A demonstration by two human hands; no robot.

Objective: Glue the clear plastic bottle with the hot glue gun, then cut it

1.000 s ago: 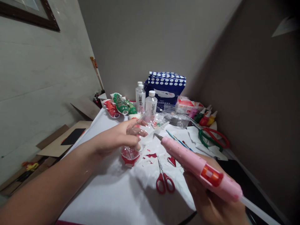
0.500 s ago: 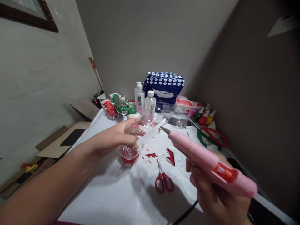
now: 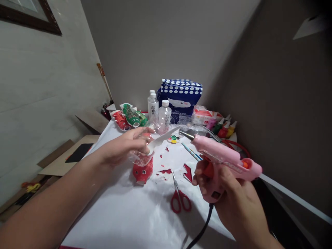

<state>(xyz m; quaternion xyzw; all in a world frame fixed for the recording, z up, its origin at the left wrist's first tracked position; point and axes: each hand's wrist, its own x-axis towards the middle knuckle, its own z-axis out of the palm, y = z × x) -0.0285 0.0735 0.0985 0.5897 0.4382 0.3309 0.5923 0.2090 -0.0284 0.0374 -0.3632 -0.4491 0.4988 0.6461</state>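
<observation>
My left hand (image 3: 129,143) is closed round a clear, crinkled plastic bottle (image 3: 140,157) and a white pointed strip (image 3: 164,136), whose tip sticks out to the right. In my right hand (image 3: 230,193) is a pink glue gun (image 3: 220,150), with a glue stick (image 3: 293,197) coming out of its back end. The metal nozzle points left, close to the strip's tip; whether they touch I cannot tell. Below the bottle, on the white-covered table (image 3: 111,214), is a red painted figure (image 3: 142,171) with eyes and a snout, its top partly hidden.
Red-handled scissors (image 3: 180,199) and red scraps (image 3: 187,173) lie mid-table. Behind stand white-capped bottles (image 3: 165,116) and a blue bag (image 3: 178,103). Green and red painted figures (image 3: 132,116) are at back left, paint bottles (image 3: 224,129) at right. The gun's black cord (image 3: 203,230) runs toward the front.
The glue gun has turned in my right hand, so its side and trigger now show. My left hand has risen slightly with the bottle and strip, exposing more of the red figure.
</observation>
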